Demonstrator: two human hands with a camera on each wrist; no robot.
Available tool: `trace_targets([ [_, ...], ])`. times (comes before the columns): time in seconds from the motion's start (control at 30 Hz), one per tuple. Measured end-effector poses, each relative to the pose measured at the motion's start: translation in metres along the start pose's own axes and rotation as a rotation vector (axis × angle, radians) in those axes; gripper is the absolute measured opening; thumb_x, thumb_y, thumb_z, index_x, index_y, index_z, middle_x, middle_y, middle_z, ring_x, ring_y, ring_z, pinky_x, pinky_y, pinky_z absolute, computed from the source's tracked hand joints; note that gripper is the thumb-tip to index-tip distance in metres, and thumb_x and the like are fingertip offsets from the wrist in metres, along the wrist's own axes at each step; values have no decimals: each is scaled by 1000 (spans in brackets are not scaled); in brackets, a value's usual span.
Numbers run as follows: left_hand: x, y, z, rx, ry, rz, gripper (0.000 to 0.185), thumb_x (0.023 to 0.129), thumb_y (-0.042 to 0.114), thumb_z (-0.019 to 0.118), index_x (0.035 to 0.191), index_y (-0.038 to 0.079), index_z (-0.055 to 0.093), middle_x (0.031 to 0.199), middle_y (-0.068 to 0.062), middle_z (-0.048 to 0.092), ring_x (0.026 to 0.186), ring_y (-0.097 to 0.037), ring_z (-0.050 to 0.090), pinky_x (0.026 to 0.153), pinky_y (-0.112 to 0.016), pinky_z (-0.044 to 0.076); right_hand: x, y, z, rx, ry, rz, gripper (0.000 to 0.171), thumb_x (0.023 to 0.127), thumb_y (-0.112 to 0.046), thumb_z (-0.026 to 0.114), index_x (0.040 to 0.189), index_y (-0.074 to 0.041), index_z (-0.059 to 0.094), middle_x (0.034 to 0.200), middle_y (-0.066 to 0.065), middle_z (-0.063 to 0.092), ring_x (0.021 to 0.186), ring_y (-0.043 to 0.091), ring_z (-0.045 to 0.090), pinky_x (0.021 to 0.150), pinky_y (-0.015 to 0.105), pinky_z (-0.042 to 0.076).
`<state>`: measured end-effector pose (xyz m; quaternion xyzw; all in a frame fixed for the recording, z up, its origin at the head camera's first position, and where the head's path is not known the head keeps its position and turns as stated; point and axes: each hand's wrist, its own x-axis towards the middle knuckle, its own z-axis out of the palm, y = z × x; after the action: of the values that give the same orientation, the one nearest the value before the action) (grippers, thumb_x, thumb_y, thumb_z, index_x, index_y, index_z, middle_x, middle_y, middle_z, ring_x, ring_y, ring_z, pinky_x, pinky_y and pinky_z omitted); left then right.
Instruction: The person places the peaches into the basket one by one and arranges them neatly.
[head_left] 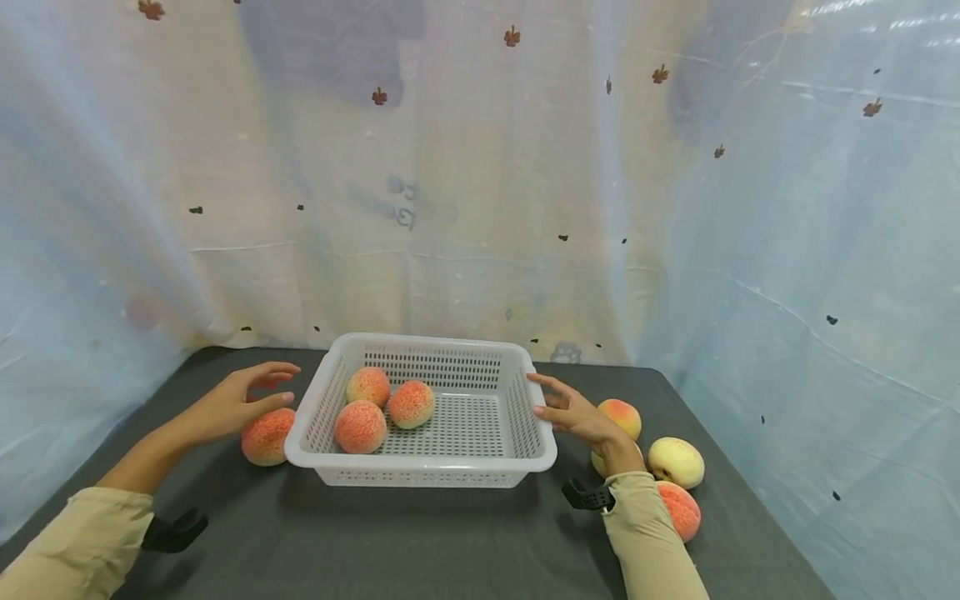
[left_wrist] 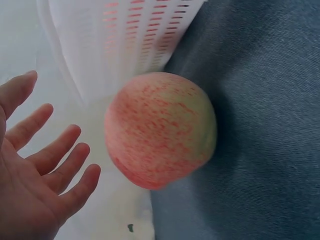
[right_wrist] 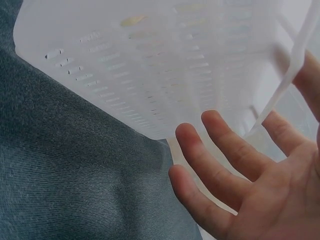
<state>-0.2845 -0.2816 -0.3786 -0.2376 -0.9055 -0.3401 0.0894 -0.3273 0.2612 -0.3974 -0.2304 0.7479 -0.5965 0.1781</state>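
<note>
Pale, translucent sheeting with small leaf prints is hung behind and around a dark grey counter [head_left: 420, 533]. A white slotted basket [head_left: 540, 454] is set at its middle, and three peaches [head_left: 361, 426] are gathered in the left half of it.

The left hand [head_left: 238, 403] is held spread above a fourth peach [head_left: 266, 437] that lies on the counter just beside the basket's left wall; from the left wrist view its fingers [left_wrist: 55, 152] are seen straight and apart from the fruit, so the grip is open and nothing is pinched. The right hand [head_left: 572, 408] is held beside the basket's right rim with fingers [right_wrist: 227, 150] extended; whether the rim is actually touched cannot be told for sure, since that view is washed out. Four more peaches [head_left: 677, 462] are clustered near the right forearm.

The step in hand is judged to be the reach for the loose peach on the left, with loading partly done. The next move would call for the spread fingers to be lowered and curled round the fruit, which must then be lifted clear of the rim.
</note>
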Motion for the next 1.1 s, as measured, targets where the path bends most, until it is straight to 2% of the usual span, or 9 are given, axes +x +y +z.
trace_targets([
  [0.27, -5, -7, 4, -22, -50, -43, 51, 101, 26, 63, 143, 1, 50, 143, -32, 53, 125, -57, 51, 91, -70, 48, 0, -2, 0, 8, -6, 2, 74, 103, -16, 59, 163, -14, 16, 154, 35, 37, 117, 22, 67, 92, 39, 58],
  [0.77, -11, -21, 6, -17, -182, -67, 61, 98, 27, 67, 146, -4, 45, 144, -40, 47, 127, -59, 48, 91, -69, 47, -1, -1, 1, 12, 8, 13, 76, 102, -19, 62, 163, -15, 17, 154, 32, 40, 119, 23, 66, 96, 42, 56],
  [0.83, -12, -23, 7, -30, -207, -72, 63, 98, 27, 68, 147, -5, 44, 141, -37, 52, 124, -49, 56, 91, -59, 53, 0, -1, 0, 12, 7, 9, 76, 102, -19, 62, 163, -15, 17, 154, 33, 40, 120, 24, 66, 95, 42, 57],
  [0.9, -14, -25, 7, -52, -230, -75, 65, 97, 26, 68, 148, -6, 42, 138, -32, 56, 119, -30, 61, 88, -45, 56, 0, -1, 0, 11, 7, 8, 76, 102, -18, 62, 163, -14, 17, 154, 33, 40, 120, 24, 66, 95, 42, 57],
  [1.0, -16, -28, 8, -84, -250, -78, 68, 96, 26, 69, 149, -5, 40, 136, -25, 59, 108, -1, 58, 80, -26, 53, 0, -1, 0, 8, 7, 10, 76, 102, -18, 62, 163, -15, 17, 154, 32, 40, 119, 23, 66, 95, 41, 57],
  [1.1, -18, -32, 8, -88, -251, -72, 70, 95, 26, 70, 150, -4, 40, 136, -24, 59, 104, 8, 54, 78, -23, 52, 0, -1, 0, 8, 5, 9, 76, 102, -18, 62, 163, -15, 17, 154, 32, 40, 118, 22, 66, 94, 41, 57],
])
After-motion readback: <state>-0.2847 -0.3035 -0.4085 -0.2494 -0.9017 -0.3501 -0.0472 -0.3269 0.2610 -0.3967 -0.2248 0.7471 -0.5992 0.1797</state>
